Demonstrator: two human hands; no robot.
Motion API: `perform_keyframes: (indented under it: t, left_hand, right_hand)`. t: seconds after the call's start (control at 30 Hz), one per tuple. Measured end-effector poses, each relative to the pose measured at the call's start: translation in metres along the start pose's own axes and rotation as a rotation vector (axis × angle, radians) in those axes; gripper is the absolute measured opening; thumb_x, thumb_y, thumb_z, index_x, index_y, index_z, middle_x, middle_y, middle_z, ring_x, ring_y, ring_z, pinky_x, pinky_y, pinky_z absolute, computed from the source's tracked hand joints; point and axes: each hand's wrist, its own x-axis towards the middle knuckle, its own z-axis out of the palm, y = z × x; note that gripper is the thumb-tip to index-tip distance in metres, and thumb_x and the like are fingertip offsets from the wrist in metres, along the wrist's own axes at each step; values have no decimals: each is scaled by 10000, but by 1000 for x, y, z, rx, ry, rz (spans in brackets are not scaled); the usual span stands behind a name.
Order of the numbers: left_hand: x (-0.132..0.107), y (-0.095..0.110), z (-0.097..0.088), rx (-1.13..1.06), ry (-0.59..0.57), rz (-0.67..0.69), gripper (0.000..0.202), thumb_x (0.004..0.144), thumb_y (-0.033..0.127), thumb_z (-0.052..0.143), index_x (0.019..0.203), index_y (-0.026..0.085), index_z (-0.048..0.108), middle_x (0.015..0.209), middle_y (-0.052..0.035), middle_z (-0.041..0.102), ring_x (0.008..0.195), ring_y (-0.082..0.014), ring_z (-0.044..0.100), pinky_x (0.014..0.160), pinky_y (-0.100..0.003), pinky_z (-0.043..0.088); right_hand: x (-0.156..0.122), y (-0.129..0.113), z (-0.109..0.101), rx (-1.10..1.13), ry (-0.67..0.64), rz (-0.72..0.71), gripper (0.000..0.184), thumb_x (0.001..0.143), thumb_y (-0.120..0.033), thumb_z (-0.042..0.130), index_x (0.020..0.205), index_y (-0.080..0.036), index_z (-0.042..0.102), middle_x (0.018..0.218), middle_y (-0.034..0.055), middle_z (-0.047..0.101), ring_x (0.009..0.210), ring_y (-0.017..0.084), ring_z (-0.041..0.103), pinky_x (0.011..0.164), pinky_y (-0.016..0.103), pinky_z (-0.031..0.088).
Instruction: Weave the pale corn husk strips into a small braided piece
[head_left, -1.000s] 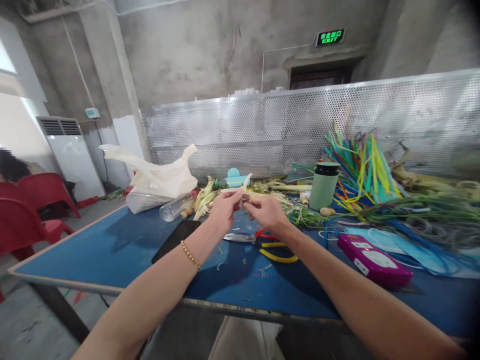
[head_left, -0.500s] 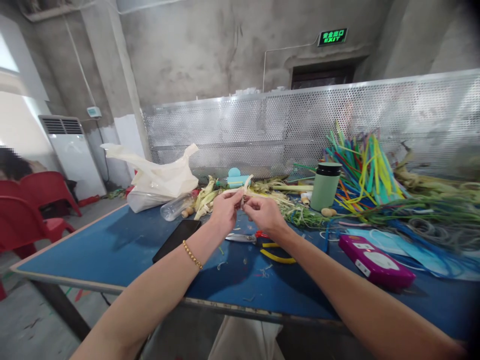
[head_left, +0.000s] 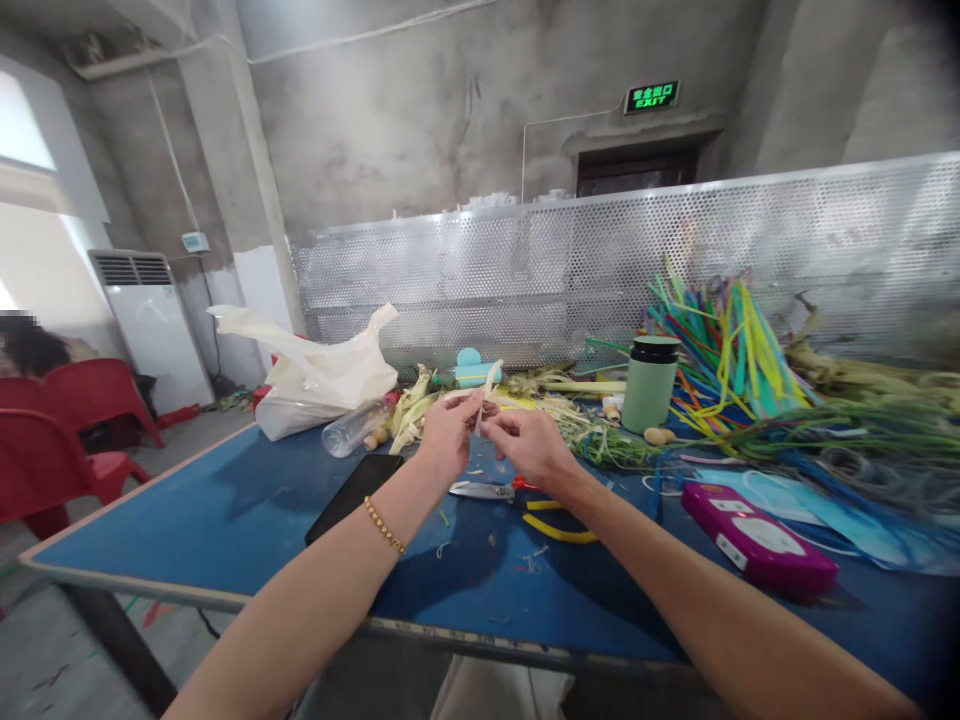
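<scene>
My left hand (head_left: 450, 435), with a gold bead bracelet above its wrist, pinches a pale strip of corn husk (head_left: 491, 377). One end of the strip sticks up above the fingertips and a short part shows between the hands. My right hand (head_left: 534, 447) is closed at the fingertips on the lower part of the same strip, close against the left. Below the hands lie scissors (head_left: 480, 490) with yellow and red handles, partly hidden by my right forearm. Behind the hands, pale and green husks (head_left: 411, 410) are spread over the blue table (head_left: 247, 510).
To the left are a black phone (head_left: 352, 495), a clear plastic bottle (head_left: 352, 428) and a white plastic bag (head_left: 330, 365). At the right stand a green flask (head_left: 649, 385), a bundle of coloured strips (head_left: 742, 350) and a purple device (head_left: 757, 540). A perforated metal panel (head_left: 450, 270) rises behind.
The view has tilted up slightly. Both hands stay together on the husk strip; their fingertips have parted a little, and more of the strip shows between them.
</scene>
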Motion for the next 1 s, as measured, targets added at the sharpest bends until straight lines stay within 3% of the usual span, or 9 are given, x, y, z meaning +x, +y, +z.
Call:
perform_keyframes:
  t: [0.07,0.13,0.2,0.27,0.37,0.47,0.63,0.8,1.0]
  left_hand:
    - [0,2,0,9,11,-1,232,568,206,791,714,109,640,624,-25,641,577,-116,582,611,-254,431]
    - [-2,3,1,17,7,6,240,563,209,798,717,109,644,629,-28,644,598,-120,595,624,-253,433]
    - [-3,3,3,33,-24,1,246,570,228,800,724,110,649,633,-34,645,621,-131,609,642,-262,443]
    - [-5,4,5,51,-67,-12,238,581,232,795,723,106,652,637,-39,647,622,-132,609,659,-273,452]
    - [-8,3,8,49,-141,-42,204,586,196,786,706,96,655,656,-51,656,623,-132,605,680,-287,464]
    - [-9,2,9,46,-193,-105,175,578,168,779,667,89,649,656,-61,658,608,-135,603,680,-298,470]
    - [-9,1,8,78,-213,-158,204,593,221,783,684,86,660,637,-64,651,596,-147,606,645,-290,461]
    - [-10,2,8,77,-251,-157,369,680,441,729,742,83,669,699,-91,664,626,-149,601,598,-273,428]
    - [-8,-2,5,264,-247,-57,328,545,292,831,738,67,692,660,-67,650,603,-123,571,607,-260,399]
  right_hand:
    - [2,1,-12,-46,109,-58,419,850,-395,481,499,-173,536,470,-4,509,476,108,421,504,252,285]
    - [6,5,-23,-55,325,-20,404,856,-435,474,567,-171,574,514,6,520,505,118,425,507,255,291]
    - [10,11,-33,-49,421,37,346,836,-440,505,662,-167,627,572,21,566,537,131,458,526,259,320]
    - [14,16,-37,-8,358,66,314,796,-429,553,658,-162,644,620,39,606,585,147,492,553,264,349]
    - [16,20,-36,273,180,110,307,747,-452,610,716,-152,668,669,36,631,597,138,506,558,259,373]
    - [15,20,-31,506,90,137,302,699,-449,660,683,-149,632,603,2,580,528,103,459,522,247,362]
    - [14,18,-28,556,81,148,282,665,-411,691,627,-153,584,567,-18,544,512,99,464,517,248,368]
    - [15,18,-26,526,109,159,285,658,-416,682,644,-148,585,588,-9,557,536,107,479,532,254,378]
    - [15,20,-27,496,122,168,249,672,-368,662,622,-137,584,550,-17,526,513,88,433,489,233,328]
